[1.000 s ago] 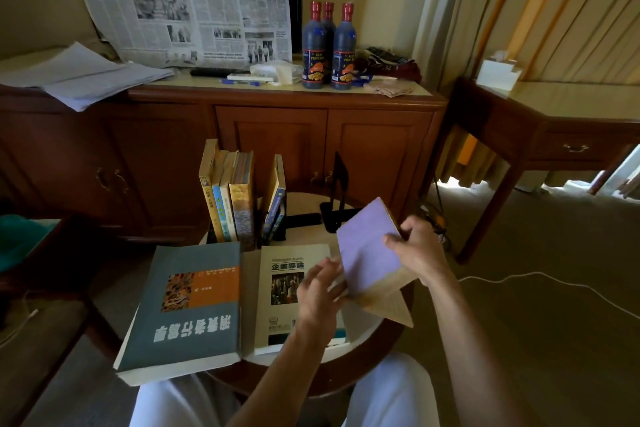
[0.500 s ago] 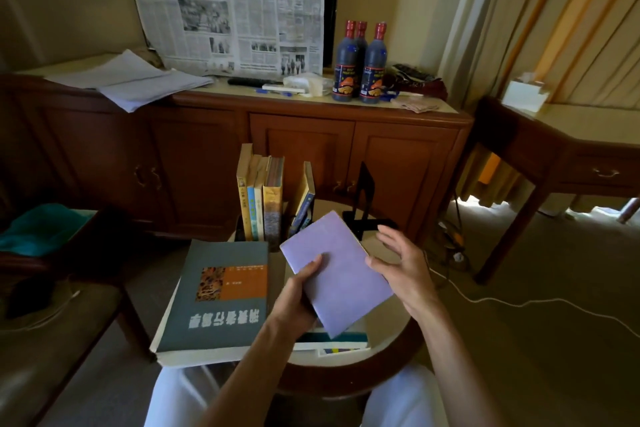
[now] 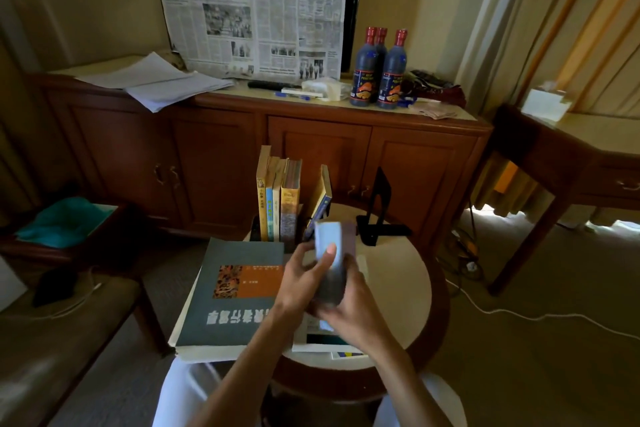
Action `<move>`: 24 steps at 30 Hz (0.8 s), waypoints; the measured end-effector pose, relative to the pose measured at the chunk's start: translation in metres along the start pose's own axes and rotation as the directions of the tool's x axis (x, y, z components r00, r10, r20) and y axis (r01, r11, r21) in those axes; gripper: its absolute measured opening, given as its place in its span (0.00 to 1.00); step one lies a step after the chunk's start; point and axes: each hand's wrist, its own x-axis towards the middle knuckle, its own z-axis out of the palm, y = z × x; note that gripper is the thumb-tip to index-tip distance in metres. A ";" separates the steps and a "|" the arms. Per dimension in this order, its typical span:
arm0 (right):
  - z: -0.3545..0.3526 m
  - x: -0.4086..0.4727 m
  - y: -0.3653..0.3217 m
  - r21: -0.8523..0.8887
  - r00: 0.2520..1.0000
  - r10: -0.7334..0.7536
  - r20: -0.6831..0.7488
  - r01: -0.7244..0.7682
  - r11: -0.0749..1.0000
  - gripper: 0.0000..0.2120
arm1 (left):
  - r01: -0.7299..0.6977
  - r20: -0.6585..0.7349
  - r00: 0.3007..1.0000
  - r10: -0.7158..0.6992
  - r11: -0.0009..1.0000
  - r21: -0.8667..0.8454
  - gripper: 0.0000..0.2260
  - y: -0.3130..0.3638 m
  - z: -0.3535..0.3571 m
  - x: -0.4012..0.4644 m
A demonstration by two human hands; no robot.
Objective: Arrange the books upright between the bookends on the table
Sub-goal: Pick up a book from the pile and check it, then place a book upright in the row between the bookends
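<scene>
Left hand (image 3: pixel 304 276) and right hand (image 3: pixel 349 308) both grip the purple book (image 3: pixel 332 260), held upright on edge. The gap between the leaning book (image 3: pixel 320 198) and black bookend (image 3: pixel 379 208) lies at twelve o'clock.

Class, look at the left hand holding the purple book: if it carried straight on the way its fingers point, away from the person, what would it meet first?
Most likely the leaning book, tilted in the gap between the upright books and the black bookend. The left hand points up-table with the purple book; depth is hard to judge from one view.
</scene>
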 end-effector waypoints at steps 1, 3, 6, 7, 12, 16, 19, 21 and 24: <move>0.001 0.002 -0.001 0.082 0.998 0.017 -0.053 -0.012 0.997 0.47 | 0.002 0.087 0.996 -0.002 1.000 -0.004 0.28 -0.001 0.001 -0.003; -0.007 0.004 -0.005 0.144 0.979 0.078 -0.188 -0.051 0.988 0.38 | 0.060 0.211 0.976 -0.056 0.998 -0.014 0.30 -0.004 0.002 -0.008; -0.027 0.004 0.001 0.172 0.949 0.116 -0.293 -0.067 0.983 0.25 | 0.045 0.268 0.962 -0.052 0.998 0.032 0.27 -0.005 0.006 -0.010; -0.033 0.004 0.005 0.198 0.944 0.115 -0.309 -0.055 0.979 0.22 | 0.006 0.272 0.962 -0.025 0.998 0.069 0.27 -0.003 0.006 -0.008; -0.058 0.002 0.017 0.597 0.927 0.186 -0.325 0.048 0.801 0.23 | -0.146 0.039 0.989 0.142 0.974 0.171 0.21 0.002 -0.009 0.028; -0.062 0.008 0.013 0.773 0.948 0.224 -0.227 0.036 0.634 0.31 | 0.083 0.092 0.991 -0.093 0.991 0.108 0.20 0.001 -0.008 0.053; -0.066 0.017 0.014 0.759 0.951 0.267 -0.157 -0.057 0.649 0.29 | 0.122 0.063 0.989 -0.131 0.984 0.128 0.26 0.000 -0.001 0.059; -0.068 0.021 0.020 0.715 0.942 0.302 -0.143 -0.112 0.690 0.28 | 0.100 0.087 0.989 -0.119 0.976 0.195 0.29 -0.007 0.000 0.059; -0.070 0.026 0.026 0.642 0.933 0.296 -0.202 -0.102 0.760 0.27 | 0.122 0.151 0.976 -0.158 0.966 0.227 0.26 -0.017 -0.001 0.063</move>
